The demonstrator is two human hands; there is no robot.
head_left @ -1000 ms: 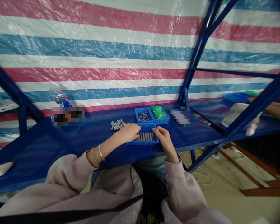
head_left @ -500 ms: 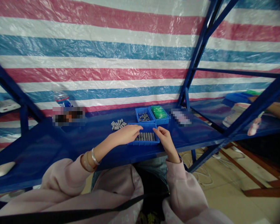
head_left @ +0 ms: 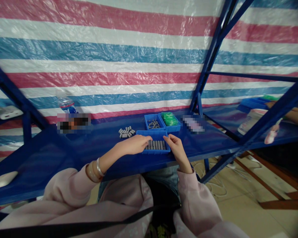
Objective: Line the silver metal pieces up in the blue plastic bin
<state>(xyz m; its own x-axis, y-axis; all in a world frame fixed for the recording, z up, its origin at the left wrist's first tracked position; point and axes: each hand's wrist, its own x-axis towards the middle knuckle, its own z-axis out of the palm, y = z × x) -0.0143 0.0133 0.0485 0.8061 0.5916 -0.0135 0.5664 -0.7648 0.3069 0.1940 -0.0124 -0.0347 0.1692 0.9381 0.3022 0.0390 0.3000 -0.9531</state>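
A blue plastic tray (head_left: 161,152) sits near the front edge of the table, with a row of grey metal cylinders (head_left: 157,145) standing side by side in it. Over the tray's left side reaches my left hand (head_left: 136,144). Its fingers are bent together and point down at the left end of the row; whatever they hold is hidden. At the right rim, my right hand (head_left: 175,147) has its thumb and fingers closed on the tray's edge. Left of the tray's far corner, several loose metal cylinders (head_left: 126,132) lie in a pile.
Behind the tray stand a blue bin (head_left: 154,124) of small metal parts and another with green packets (head_left: 170,119). A bottle (head_left: 67,105) is at the back left, a white mouse (head_left: 3,180) at far left. Blue frame posts (head_left: 201,82) rise nearby; a co-worker's arm (head_left: 295,115) shows at right.
My left fingertips have dropped slightly, from near the middle of the tray down to the row of cylinders. The right hand stays at the rim.
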